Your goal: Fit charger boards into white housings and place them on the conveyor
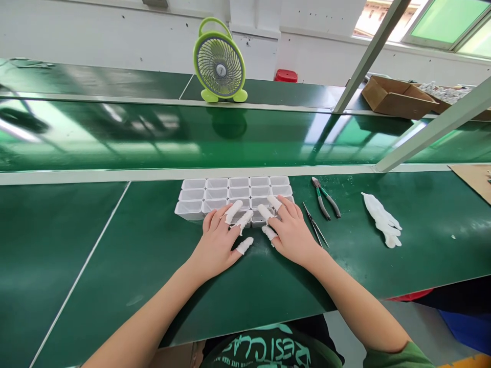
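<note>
1. On the green bench (95, 291), a block of white bins (192, 195) sits in rows in front of the person, its near edge directly beneath the fingertips of both hands.
2. The left hand (220, 237) lies across the near row left of the block's middle, fingers spread and the thumb standing well off from the index finger (white finger covers (244, 246) sheathe several tips).
3. The right hand (289, 230) reaches over the near right part, two covered fingers above the bins and the thumb beside the near edge; whether it grips anything cannot be told.
4. Just right of that hand lie tweezers (316, 225), with green-and-grey pliers (319, 194) slightly beyond.
5. Farther right rests a white glove (381, 217), well apart from the bins.
</note>
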### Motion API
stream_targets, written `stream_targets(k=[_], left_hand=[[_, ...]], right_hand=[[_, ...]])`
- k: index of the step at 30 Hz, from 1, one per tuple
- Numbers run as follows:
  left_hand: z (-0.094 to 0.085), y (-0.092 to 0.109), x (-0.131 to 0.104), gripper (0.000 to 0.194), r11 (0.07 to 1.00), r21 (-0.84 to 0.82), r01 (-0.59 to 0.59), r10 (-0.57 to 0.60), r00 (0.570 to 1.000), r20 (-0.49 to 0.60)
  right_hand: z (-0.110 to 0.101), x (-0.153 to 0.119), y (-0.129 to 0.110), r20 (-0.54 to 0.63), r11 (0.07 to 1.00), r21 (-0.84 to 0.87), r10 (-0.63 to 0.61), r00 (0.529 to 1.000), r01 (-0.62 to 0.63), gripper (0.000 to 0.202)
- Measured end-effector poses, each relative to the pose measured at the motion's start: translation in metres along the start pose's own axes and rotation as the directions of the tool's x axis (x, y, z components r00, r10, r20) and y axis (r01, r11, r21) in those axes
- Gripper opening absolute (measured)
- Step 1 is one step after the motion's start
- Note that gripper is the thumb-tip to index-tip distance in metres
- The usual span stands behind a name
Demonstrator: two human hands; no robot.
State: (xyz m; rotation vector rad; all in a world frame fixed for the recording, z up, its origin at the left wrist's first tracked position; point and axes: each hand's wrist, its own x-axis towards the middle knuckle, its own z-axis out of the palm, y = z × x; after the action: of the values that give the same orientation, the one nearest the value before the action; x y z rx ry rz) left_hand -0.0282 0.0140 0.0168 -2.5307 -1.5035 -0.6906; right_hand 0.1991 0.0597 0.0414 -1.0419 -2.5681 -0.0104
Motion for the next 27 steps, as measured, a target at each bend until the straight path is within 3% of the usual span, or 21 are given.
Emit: stream_targets(k=[5, 11, 15, 22, 27], left_hand=[[0.003, -0.001, 0.0, 0.031, 1.0, 0.015, -0.025, 0.026, 0.998, -0.056], [0.0, -0.008, 0.003, 0.043, 0.997, 0.075, 0.029, -0.016, 0.987, -0.161], [-0.002, -0.011, 0.003, 0.047, 0.998, 0.058, 0.027, -0.017, 0.988, -0.155], [0.001, -0.014, 0.003, 0.039, 0.995, 0.091, 0.044, -0.028, 0.986, -0.167], [0.003, -0.015, 0.003, 0.032, 0.99, 0.131, 0.052, -0.027, 0.981, -0.193]], right_hand=[[0.0, -0.001, -0.001, 0.004, 1.0, -0.003, 0.022, 1.0, -0.022, 0.022], [-0.002, -0.003, 0.003, -0.04, 1.0, -0.001, -0.006, 0.999, 0.006, 0.023], [-0.006, -0.004, 0.01, -0.094, 0.999, 0.006, 0.043, 0.995, -0.043, 0.023], [-0.015, -0.004, 0.018, -0.09, 0.987, 0.117, 0.122, 0.989, -0.111, 0.048], [-0.007, -0.004, 0.013, -0.043, 0.997, 0.048, 0.063, 0.997, -0.061, 0.036]])
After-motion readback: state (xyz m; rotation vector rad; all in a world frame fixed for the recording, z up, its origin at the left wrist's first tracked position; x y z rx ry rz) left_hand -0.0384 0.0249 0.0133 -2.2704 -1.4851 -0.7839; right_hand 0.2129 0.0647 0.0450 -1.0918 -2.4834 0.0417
